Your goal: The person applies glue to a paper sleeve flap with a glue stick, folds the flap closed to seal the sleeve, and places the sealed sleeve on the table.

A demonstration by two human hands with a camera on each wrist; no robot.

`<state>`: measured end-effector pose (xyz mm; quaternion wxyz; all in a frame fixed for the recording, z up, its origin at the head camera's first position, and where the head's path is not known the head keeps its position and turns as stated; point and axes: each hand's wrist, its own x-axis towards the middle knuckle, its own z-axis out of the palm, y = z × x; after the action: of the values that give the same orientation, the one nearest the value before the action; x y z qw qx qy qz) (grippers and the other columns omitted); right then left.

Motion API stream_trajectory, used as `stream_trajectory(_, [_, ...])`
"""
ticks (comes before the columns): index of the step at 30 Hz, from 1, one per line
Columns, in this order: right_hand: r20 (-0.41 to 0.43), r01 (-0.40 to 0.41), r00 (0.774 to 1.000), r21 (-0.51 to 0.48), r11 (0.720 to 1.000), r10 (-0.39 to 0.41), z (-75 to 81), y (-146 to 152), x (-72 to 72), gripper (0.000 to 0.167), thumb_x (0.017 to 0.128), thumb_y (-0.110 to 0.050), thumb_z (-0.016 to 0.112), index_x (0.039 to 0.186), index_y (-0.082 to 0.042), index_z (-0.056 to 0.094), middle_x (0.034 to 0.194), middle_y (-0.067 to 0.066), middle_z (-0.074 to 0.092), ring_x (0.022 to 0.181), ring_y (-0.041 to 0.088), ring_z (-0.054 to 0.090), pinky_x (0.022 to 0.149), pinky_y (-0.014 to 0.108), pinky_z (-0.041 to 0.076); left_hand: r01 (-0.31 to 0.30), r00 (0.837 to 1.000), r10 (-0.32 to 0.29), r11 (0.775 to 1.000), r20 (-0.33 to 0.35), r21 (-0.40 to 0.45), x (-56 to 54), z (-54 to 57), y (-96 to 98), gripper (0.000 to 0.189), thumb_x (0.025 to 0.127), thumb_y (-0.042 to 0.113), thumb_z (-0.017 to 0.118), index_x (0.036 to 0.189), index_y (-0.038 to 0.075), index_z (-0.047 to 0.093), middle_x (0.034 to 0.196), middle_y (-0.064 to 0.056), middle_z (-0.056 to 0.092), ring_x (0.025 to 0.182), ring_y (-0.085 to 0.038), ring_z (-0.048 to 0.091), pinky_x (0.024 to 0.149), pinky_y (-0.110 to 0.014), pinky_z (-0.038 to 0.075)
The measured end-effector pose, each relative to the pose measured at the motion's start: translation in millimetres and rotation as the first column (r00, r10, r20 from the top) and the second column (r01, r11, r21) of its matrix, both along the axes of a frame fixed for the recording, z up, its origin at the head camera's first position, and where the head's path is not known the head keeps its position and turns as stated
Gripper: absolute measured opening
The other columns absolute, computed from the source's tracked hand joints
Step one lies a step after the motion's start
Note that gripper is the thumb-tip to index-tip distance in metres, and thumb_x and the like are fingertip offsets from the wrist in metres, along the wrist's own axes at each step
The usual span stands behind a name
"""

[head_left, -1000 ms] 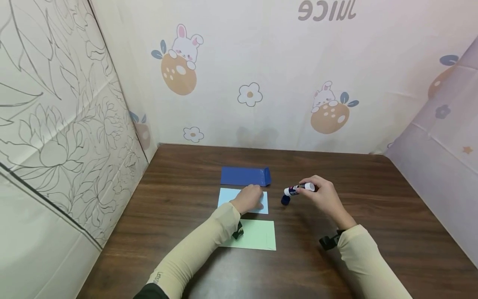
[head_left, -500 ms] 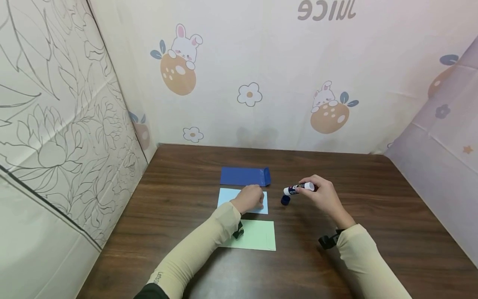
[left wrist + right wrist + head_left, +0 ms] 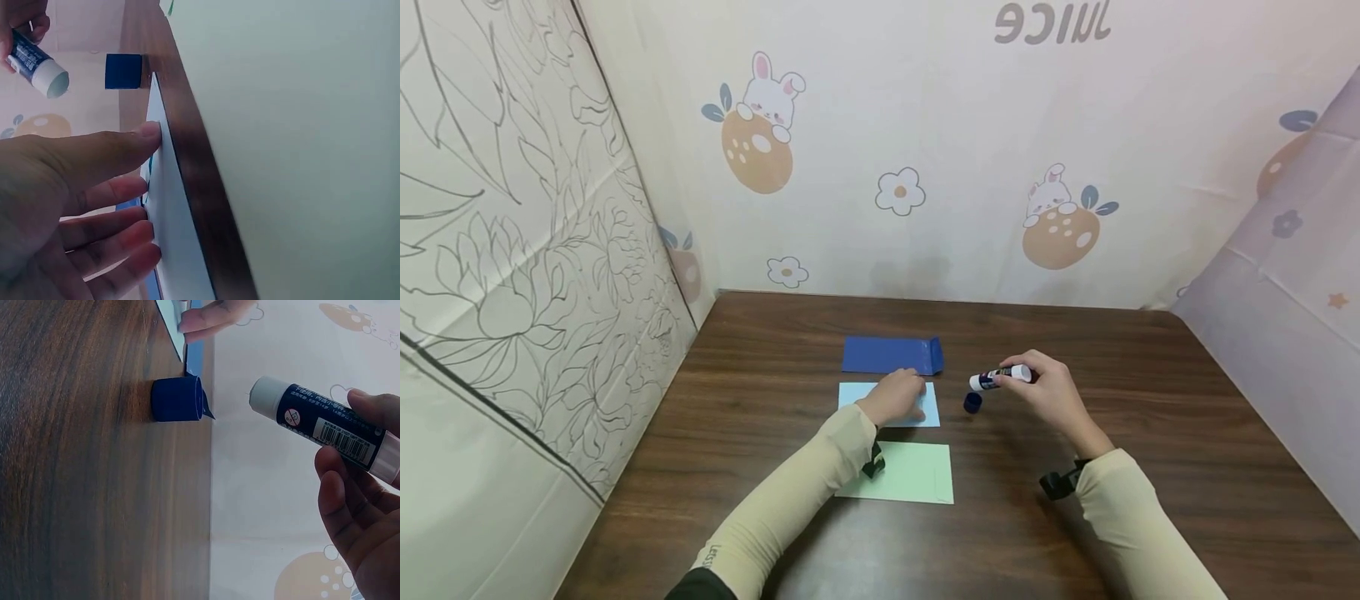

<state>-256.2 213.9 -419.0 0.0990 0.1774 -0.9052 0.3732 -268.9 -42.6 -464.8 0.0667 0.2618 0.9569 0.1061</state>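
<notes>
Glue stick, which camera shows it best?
The right wrist view: the glue stick is largest there, its barcode plain. The head view shows it small; the left wrist view shows its white end, the right hand covering part.

Indoor curtained-off workspace, brown wood-grain table, bunny-print cloth behind, flower-drawn sheet at left

Glue stick: dark blue label, white ends, uncapped. Pinched in the right hand, tilted, raised clear of the table above its cap. Cap: dark blue, upright, mouth up. Paper: light blue, rectangular, lying on the table near the cap, touched by the left hand's fingertips.
</notes>
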Motion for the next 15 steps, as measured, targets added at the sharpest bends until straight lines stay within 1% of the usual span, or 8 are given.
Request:
stream_trajectory(3, [0.004,0.002,1.0,-0.005,1.0,-0.002,-0.7,0.3,0.0,0.019,0.086,-0.02,0.075,0.099,-0.006,0.071,0.094,0.009,0.068,0.072,0.012,0.052,0.059,0.022,0.044,-0.011,1.0,0.011,1.0,0.009,0.023,0.5,-1.0,-1.9,0.04,0.082,0.029,0.079,0.114,0.007,0.07,0.114,-0.005,0.067,0.105,-0.02,0.061,0.093,-0.031,0.049])
stream_trajectory(7, [0.011,0.004,1.0,-0.004,1.0,-0.004,-1.2,0.7,-0.8,0.02,0.086,-0.02,0.075,0.1,-0.006,0.071,0.095,0.009,0.068,0.073,0.013,0.052,0.059,0.022,0.045,-0.02,0.999,0.017,0.998,0.044,0.056,0.0,-1.5,-4.5,0.038,0.083,0.027,0.079,0.114,0.007,0.071,0.117,-0.006,0.066,0.11,-0.021,0.06,0.097,-0.032,0.048])
stream_trajectory(15, [0.039,-0.002,0.999,-0.016,1.0,0.003,-1.6,-0.4,-3.2,0.023,0.087,-0.023,0.075,0.102,-0.006,0.071,0.097,0.01,0.068,0.076,0.017,0.053,0.062,0.022,0.046,0.006,0.997,-0.011,0.998,0.075,0.069,-1.0,-2.4,-7.3,0.038,0.083,0.025,0.079,0.116,0.009,0.071,0.124,-0.006,0.064,0.117,-0.023,0.058,0.101,-0.033,0.046])
